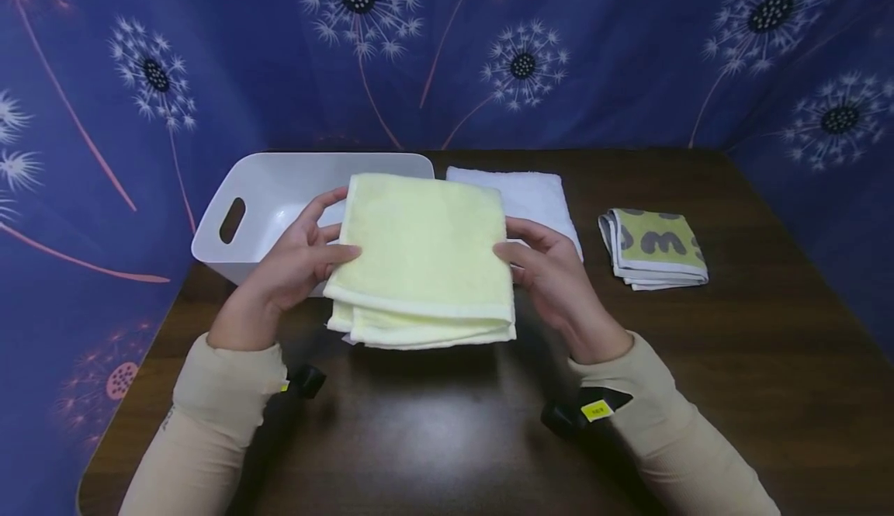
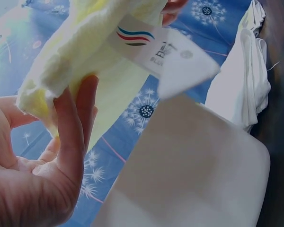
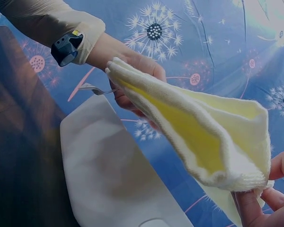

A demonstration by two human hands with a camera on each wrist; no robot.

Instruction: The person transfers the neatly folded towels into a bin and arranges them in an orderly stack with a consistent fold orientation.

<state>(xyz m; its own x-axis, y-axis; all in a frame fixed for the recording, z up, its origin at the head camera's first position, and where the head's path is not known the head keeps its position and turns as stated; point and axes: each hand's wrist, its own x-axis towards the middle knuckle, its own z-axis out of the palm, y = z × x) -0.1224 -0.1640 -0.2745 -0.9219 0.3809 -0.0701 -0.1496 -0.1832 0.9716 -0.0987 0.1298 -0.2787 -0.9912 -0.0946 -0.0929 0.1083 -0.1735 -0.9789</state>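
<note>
A folded pale yellow towel [image 1: 426, 244] is held up above the table by both hands, one at each side edge. My left hand [image 1: 296, 256] pinches its left edge, thumb on the near face and fingers behind. At the right edge my right hand [image 1: 552, 275] grips it the same way. Several layers show along the lower edge, and in the right wrist view the folds of the towel [image 3: 194, 127] gape apart. A printed white label [image 2: 180, 59] hangs from it in the left wrist view. The towel hides part of a white bin behind it.
The white plastic bin [image 1: 223, 256] with a handle hole stands at the back left. Right of it lies a folded white towel [image 1: 538, 198], partly covered from view. Farther right is a folded green-and-grey patterned towel [image 1: 660, 248]. All are on a dark wooden table [image 1: 761, 392].
</note>
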